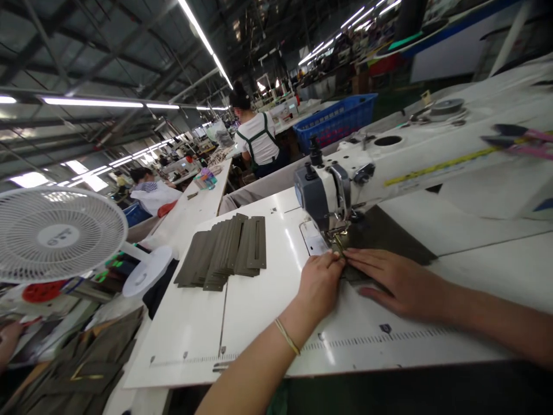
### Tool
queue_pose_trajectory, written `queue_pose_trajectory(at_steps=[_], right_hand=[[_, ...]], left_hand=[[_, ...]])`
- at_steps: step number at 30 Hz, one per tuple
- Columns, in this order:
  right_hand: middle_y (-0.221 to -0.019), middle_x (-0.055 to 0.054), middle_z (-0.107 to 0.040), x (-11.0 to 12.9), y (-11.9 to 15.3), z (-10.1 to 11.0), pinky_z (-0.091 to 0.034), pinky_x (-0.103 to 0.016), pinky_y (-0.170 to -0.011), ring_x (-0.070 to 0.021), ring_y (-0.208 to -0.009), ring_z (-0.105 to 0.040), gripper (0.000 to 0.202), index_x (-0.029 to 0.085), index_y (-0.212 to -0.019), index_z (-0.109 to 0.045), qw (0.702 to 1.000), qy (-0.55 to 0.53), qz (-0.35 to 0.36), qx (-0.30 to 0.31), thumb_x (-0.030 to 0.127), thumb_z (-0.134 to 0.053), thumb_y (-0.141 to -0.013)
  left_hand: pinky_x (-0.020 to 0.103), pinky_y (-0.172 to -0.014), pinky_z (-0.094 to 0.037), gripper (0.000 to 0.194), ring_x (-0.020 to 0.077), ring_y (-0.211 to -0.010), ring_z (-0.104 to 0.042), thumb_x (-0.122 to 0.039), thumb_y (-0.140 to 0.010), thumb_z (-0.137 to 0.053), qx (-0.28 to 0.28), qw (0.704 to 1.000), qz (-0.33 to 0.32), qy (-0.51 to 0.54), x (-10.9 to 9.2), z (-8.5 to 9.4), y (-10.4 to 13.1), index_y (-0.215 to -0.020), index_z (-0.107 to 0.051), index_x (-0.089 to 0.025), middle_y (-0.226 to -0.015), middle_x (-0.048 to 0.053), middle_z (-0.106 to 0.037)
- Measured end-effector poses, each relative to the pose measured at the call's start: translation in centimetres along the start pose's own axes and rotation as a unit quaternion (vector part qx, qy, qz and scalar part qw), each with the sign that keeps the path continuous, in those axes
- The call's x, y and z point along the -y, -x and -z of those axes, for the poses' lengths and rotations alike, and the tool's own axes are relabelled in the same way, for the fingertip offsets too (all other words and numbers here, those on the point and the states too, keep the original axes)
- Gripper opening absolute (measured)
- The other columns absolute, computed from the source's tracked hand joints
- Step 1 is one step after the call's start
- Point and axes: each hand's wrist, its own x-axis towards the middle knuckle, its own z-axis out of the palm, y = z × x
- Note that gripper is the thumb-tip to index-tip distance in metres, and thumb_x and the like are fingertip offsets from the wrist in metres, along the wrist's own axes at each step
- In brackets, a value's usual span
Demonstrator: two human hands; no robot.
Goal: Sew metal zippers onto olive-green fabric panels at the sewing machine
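Observation:
Dark olive fabric (384, 235) lies under the head of a white sewing machine (317, 193), beside the needle. Close to the presser foot, my left hand (320, 279) has its fingers pressed together on the fabric's near-left edge. My right hand (391, 279) lies on the same fabric with fingers stretched out flat and the thumb apart. The fingertips of both hands nearly meet in front of the needle. A fanned stack of olive fabric pieces (224, 248) rests on the white table (259, 323) to the left.
A white fan (60, 236) stands at the left, above folded olive fabric (86, 369). Scissors (514, 140) and a yellow tape (440, 167) are on the machine arm. Behind are a blue basket (337, 118) and a seated person (259, 138); another person (151, 193) sits farther left.

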Motion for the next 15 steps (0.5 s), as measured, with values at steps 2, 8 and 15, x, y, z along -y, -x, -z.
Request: queue_pose_trajectory(at_steps=[2, 8, 15], right_hand=[[-0.122, -0.018, -0.067, 0.6, 0.8, -0.4, -0.055, -0.042, -0.095, -0.0258, -0.113, -0.064, 0.035, 0.006, -0.120, -0.063, 0.999, 0.032, 0.025, -0.024, 0.020, -0.052, -0.091], [-0.115, -0.018, -0.070, 1.0, 0.2, -0.9, -0.057, -0.039, -0.093, -0.0242, -0.107, -0.067, 0.031, 0.005, -0.112, -0.068, 0.998, 0.049, 0.032, -0.034, 0.010, -0.046, -0.090], [-0.119, -0.018, -0.068, 0.6, -0.1, -1.0, -0.055, -0.038, -0.096, -0.0232, -0.110, -0.066, 0.036, 0.005, -0.116, -0.067, 0.999, 0.039, 0.013, -0.019, 0.005, -0.044, -0.088]], left_hand=[[0.037, -0.092, -0.056, 0.021, 0.0227, -0.111, -0.065, -0.010, -0.094, -0.055, -0.018, 1.000, 0.000, 0.005, -0.3, -0.3, 0.5, -0.111, -0.066, -0.010, -0.118, 0.013, -0.070], [0.038, -0.089, -0.058, 0.022, 0.0234, -0.110, -0.066, -0.006, -0.091, -0.057, -0.023, 0.999, -0.022, -0.010, -0.3, -0.6, 0.4, -0.109, -0.067, -0.011, -0.117, 0.014, -0.070], [0.038, -0.086, -0.059, 0.020, 0.0241, -0.106, -0.068, -0.008, -0.094, -0.052, -0.051, 0.998, -0.039, -0.006, 0.4, -0.4, 0.1, -0.106, -0.068, -0.012, -0.112, 0.013, -0.072]])
